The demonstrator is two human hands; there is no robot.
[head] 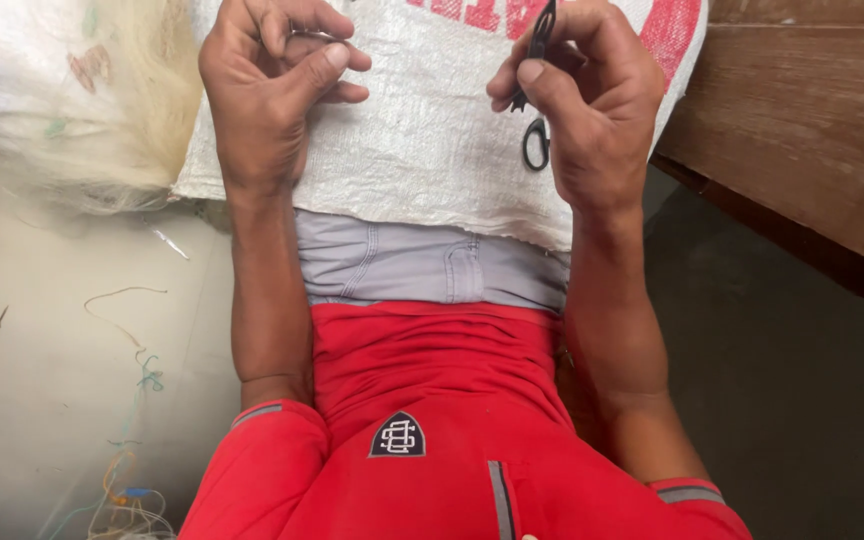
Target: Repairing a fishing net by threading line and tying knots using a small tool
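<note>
Head view: a seated person in a red shirt works over a white woven sack spread across the lap. The right hand is closed around small black scissors, one finger loop hanging just below the thumb, the blades rising above the fingers. The left hand pinches something thin between thumb and forefinger; it is too fine to identify. A pale fibrous bundle lies just outside the left hand, a wooden bench outside the right. Judged from this, steady work means keeping the pinch taut and bringing the blades close beside the fingertips.
</note>
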